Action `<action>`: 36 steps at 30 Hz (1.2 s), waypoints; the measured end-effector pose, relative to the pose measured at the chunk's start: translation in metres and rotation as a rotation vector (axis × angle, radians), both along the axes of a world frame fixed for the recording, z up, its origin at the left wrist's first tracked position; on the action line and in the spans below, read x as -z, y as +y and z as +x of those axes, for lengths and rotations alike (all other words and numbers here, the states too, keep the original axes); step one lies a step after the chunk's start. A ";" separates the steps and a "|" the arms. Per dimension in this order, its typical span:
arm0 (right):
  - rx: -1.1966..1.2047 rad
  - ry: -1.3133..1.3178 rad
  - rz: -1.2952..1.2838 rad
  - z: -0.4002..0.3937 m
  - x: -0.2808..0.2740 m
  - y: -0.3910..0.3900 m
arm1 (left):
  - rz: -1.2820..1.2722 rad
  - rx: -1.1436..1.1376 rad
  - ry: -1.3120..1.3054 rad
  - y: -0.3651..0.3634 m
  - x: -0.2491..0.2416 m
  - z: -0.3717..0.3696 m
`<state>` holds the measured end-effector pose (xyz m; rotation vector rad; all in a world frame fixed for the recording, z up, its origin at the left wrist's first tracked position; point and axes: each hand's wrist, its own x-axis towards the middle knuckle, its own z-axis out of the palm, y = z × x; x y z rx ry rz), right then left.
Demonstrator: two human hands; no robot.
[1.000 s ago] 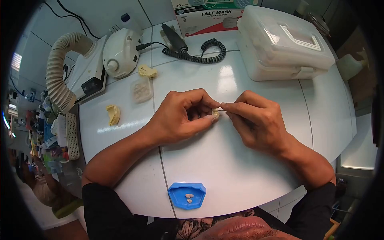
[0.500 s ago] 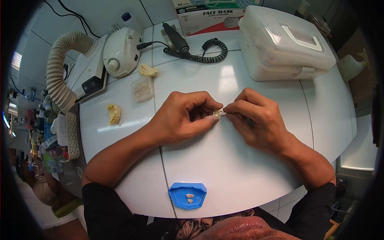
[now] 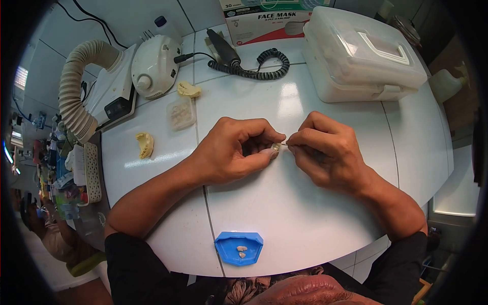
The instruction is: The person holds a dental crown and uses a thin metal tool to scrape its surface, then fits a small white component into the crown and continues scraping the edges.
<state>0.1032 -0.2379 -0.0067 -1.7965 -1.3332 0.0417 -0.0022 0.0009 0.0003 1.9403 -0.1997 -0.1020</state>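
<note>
My left hand (image 3: 236, 147) pinches a small pale yellowish tooth-like piece (image 3: 276, 146) between thumb and index finger, over the middle of the table. Closed around a thin stick-like tool (image 3: 284, 144), my right hand (image 3: 328, 147) points its tip leftward, right at the piece. Most of the tool is hidden inside the fingers. Nearer to my body, a blue angular tray (image 3: 227, 248) holds a few small whitish pieces (image 3: 241, 249).
Left of my hands lie a yellowish dental cast (image 3: 145, 145), a second cast (image 3: 189, 90) and a clear box of small pieces (image 3: 181, 114). Behind stand a white control unit (image 3: 152, 66), a corded handpiece (image 3: 223, 47), a ribbed hose (image 3: 76, 86), a mask box (image 3: 267, 28) and a white case (image 3: 363, 56).
My right hand and the tool have shifted very slightly right. The piece in my left fingers has turned a little, and the left fingertips have moved slightly.
</note>
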 end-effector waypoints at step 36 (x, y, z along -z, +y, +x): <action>0.008 -0.012 -0.017 -0.007 0.003 0.002 | 0.010 0.022 0.040 0.001 -0.003 0.002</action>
